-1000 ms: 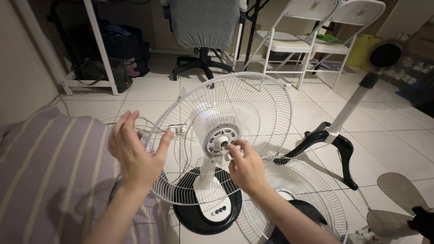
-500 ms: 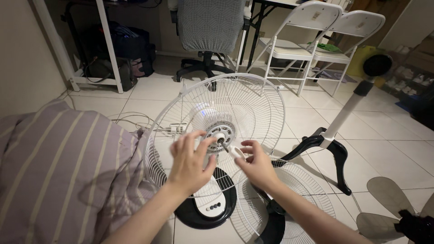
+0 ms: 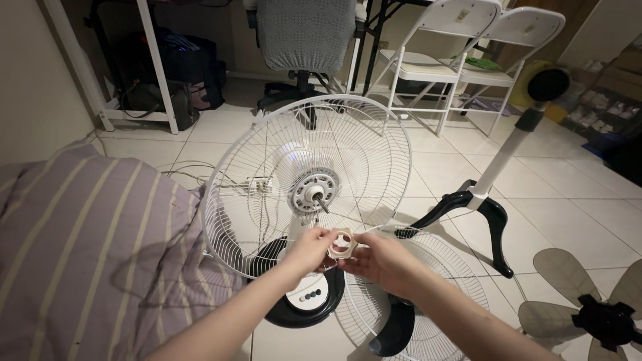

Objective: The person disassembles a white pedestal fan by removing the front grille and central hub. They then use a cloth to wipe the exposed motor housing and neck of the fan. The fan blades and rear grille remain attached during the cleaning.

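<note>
Head view: left hand [image 3: 309, 251] and right hand [image 3: 380, 261] both pinch a small white plastic ring nut [image 3: 342, 243], at six o'clock below the round white wire fan guard [image 3: 234, 174].

The rear fan guard [image 3: 254, 194] and bare motor shaft [image 3: 322, 203] stand just ahead of both hands; a striped blanket [image 3: 87, 247] crowds the left, a loose front guard [image 3: 441, 281] lies below right, and open floor tiles [image 3: 575, 220] spread beyond the black-footed stand [image 3: 491, 200]
</note>
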